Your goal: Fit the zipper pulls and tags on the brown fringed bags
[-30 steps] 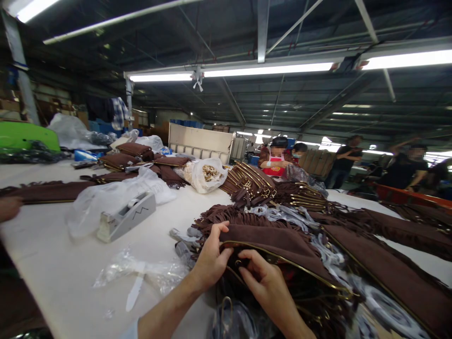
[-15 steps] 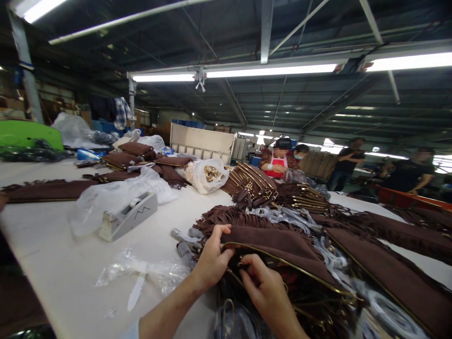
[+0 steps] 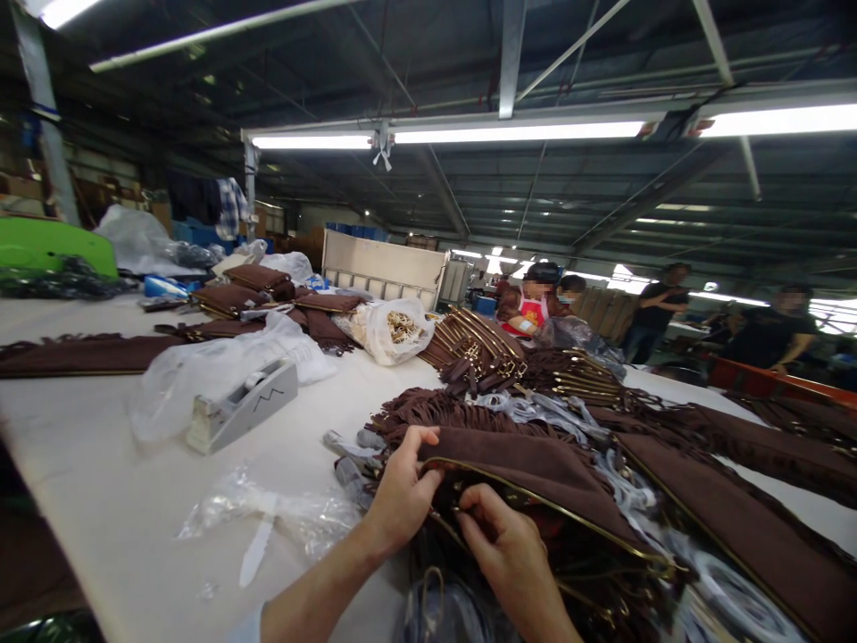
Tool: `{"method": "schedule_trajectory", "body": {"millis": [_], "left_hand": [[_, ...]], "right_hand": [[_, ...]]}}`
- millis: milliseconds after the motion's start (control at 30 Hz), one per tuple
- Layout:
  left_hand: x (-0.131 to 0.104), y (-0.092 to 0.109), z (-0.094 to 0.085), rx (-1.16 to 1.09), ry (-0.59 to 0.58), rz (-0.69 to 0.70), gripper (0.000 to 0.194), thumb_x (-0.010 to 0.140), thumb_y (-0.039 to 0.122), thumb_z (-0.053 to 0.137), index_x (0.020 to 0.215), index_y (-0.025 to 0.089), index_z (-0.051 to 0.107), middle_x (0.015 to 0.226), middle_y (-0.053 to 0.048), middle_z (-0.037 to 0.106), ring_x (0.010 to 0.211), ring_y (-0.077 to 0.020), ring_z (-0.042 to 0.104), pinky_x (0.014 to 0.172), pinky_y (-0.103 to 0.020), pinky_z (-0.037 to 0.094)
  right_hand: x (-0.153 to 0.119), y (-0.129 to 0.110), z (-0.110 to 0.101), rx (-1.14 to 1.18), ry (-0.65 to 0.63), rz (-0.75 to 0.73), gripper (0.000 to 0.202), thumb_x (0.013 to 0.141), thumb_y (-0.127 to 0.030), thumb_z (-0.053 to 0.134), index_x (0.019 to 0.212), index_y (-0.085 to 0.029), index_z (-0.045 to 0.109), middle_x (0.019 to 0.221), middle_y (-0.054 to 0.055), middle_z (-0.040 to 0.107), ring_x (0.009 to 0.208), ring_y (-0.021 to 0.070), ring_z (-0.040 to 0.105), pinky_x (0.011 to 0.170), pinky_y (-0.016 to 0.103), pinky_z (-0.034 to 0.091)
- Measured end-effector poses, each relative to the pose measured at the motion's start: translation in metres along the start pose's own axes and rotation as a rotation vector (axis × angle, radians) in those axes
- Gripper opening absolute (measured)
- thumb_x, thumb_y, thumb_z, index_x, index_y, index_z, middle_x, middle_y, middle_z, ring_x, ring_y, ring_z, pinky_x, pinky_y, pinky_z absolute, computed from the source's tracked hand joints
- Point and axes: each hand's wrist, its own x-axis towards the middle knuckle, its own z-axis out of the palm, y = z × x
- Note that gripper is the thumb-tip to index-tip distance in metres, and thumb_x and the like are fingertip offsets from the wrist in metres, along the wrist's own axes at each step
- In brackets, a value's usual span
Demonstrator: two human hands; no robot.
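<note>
A dark brown fringed bag (image 3: 515, 455) with a gold zipper lies before me, its mouth open. My left hand (image 3: 406, 487) grips the bag's upper left corner, thumb and fingers closed on the zippered edge. At the opening, my right hand (image 3: 499, 540) is closed in a pinch. A small, dark, shiny thing shows at its fingertips, too small to name. The lining inside is mostly in shadow. Another brown bag (image 3: 729, 527) with a gold zipper lies to the right, with grey wrapped straps (image 3: 622, 491) between the two.
On the white table (image 3: 134, 500) stand a grey tape dispenser (image 3: 245, 406) and a plastic bag of gold hardware (image 3: 400, 329). Clear plastic wrap (image 3: 301, 513) lies left of my hands. Stacked brown bags (image 3: 475, 344) sit behind. Across the table is a person in a red apron (image 3: 532, 313).
My right hand has shifted very slightly at the bag's opening, still pinching. My left hand keeps its grip on the corner. The person across the table has moved their arms.
</note>
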Motion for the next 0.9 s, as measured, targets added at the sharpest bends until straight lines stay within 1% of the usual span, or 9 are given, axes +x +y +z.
{"method": "schedule_trajectory", "body": {"millis": [67,133,167,233,333,433,567,733,900], "left_hand": [[-0.001,-0.001,0.000,0.060,0.002,0.084,0.039,0.072,0.001,0.046,0.106,0.021,0.050,0.143,-0.008,0.047,0.121,-0.0216,0.054,0.097,-0.033,0.049],[-0.001,-0.002,-0.001,0.129,-0.010,0.199,0.040,0.074,0.000,0.044,0.107,0.021,0.055,0.151,-0.008,0.038,0.141,-0.0245,0.034,0.114,-0.041,0.035],[-0.001,-0.002,-0.002,0.158,-0.029,0.255,0.039,0.076,0.000,0.044,0.107,0.020,0.057,0.154,-0.008,0.033,0.144,-0.0248,0.028,0.118,-0.043,0.029],[0.000,-0.003,-0.004,0.186,-0.100,0.327,0.032,0.082,0.002,0.042,0.100,0.019,0.063,0.156,-0.008,0.030,0.139,-0.0244,0.038,0.117,-0.043,0.029],[0.001,-0.002,-0.005,0.184,-0.185,0.352,0.028,0.089,0.008,0.041,0.082,0.018,0.067,0.154,-0.007,0.034,0.111,-0.0185,0.059,0.104,-0.035,0.044],[0.002,-0.001,-0.007,0.140,-0.182,0.383,0.031,0.091,0.011,0.041,0.076,0.017,0.068,0.152,-0.007,0.036,0.106,-0.0175,0.061,0.098,-0.034,0.047],[0.003,0.001,-0.011,0.065,-0.260,0.369,0.029,0.085,0.006,0.045,0.062,0.015,0.061,0.147,-0.007,0.044,0.109,-0.0204,0.061,0.097,-0.035,0.049],[0.006,-0.001,-0.018,0.253,-0.360,0.399,0.026,0.082,0.004,0.058,0.092,0.020,0.074,0.148,-0.008,0.045,0.107,-0.0197,0.062,0.102,-0.035,0.047],[0.007,-0.003,-0.022,0.381,-0.431,0.443,0.024,0.084,0.005,0.060,0.094,0.021,0.075,0.149,-0.008,0.047,0.120,-0.0223,0.058,0.107,-0.033,0.044]], "right_hand": [[0.000,0.006,0.001,-0.001,-0.006,0.002,0.016,0.090,-0.032,0.051,0.086,-0.020,0.059,0.069,-0.002,0.060,0.058,0.0103,0.055,0.057,0.017,0.042],[0.000,0.010,0.002,0.029,-0.004,0.018,0.018,0.092,-0.034,0.050,0.087,-0.019,0.060,0.070,-0.001,0.061,0.061,0.0109,0.057,0.059,0.017,0.042],[-0.001,0.010,0.002,0.049,-0.008,0.024,0.019,0.092,-0.035,0.050,0.088,-0.019,0.060,0.073,-0.001,0.063,0.063,0.0114,0.058,0.061,0.017,0.044],[-0.001,0.011,0.003,0.078,-0.008,0.030,0.020,0.092,-0.035,0.049,0.088,-0.020,0.061,0.076,0.000,0.064,0.067,0.0123,0.059,0.063,0.018,0.044],[-0.003,0.010,0.005,0.096,0.008,0.046,0.022,0.092,-0.037,0.048,0.087,-0.020,0.061,0.066,-0.001,0.056,0.055,0.0114,0.051,0.054,0.019,0.039],[-0.004,0.011,0.006,0.127,0.037,0.063,0.026,0.091,-0.041,0.048,0.084,-0.020,0.061,0.057,-0.004,0.047,0.046,0.0103,0.041,0.048,0.020,0.034],[-0.004,0.013,0.006,0.153,-0.002,0.066,0.029,0.093,-0.044,0.048,0.083,-0.020,0.061,0.056,-0.004,0.046,0.048,0.0097,0.041,0.049,0.019,0.033],[-0.005,0.008,0.005,0.182,0.004,0.088,0.028,0.092,-0.044,0.049,0.083,-0.020,0.058,0.054,-0.006,0.044,0.046,0.0082,0.042,0.049,0.018,0.032],[-0.006,0.009,0.006,0.194,0.043,0.088,0.030,0.092,-0.046,0.050,0.081,-0.020,0.059,0.055,-0.005,0.047,0.047,0.0086,0.045,0.051,0.018,0.035]]}}
